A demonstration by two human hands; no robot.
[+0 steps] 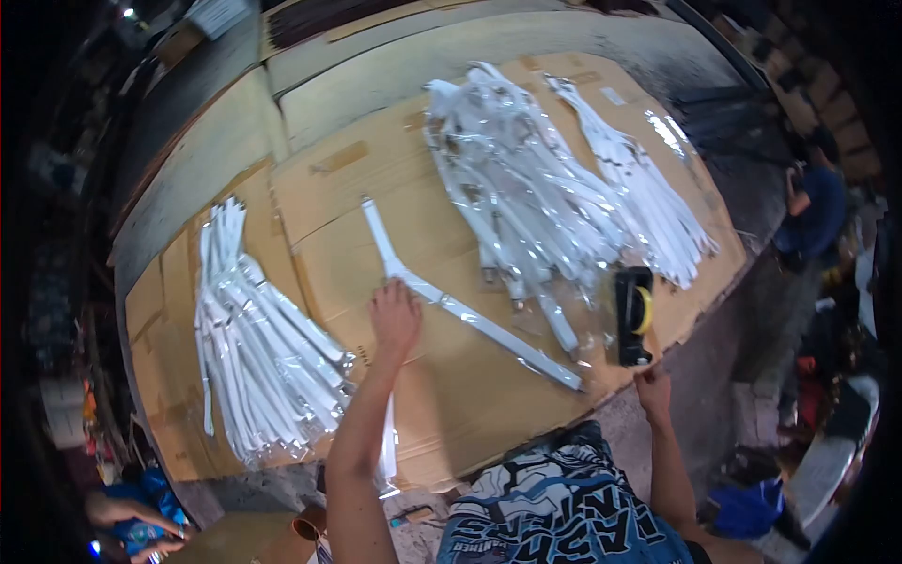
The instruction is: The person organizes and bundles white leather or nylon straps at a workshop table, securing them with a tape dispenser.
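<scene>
A single white bent strip [489, 329], partly covered in clear plastic and with small dark ends, lies across the cardboard in front of me. My left hand [396, 315] rests on the cardboard just below its bend, fingers laid out and touching the strip. At the table's near edge, my right hand [655, 390] is closed with its fingers pinched together; whatever they hold is too small to make out. Just above that hand stands a black tape dispenser [633, 315] with a yellow roll.
Plastic-wrapped white strips form a fanned pile [268, 357] on the left and a larger heap [517, 169] at the back. More strips [648, 193] lie beside the heap. Cardboard [329, 188] covers the table. A person [813, 207] is at right; another person's hands [136, 517] show lower left.
</scene>
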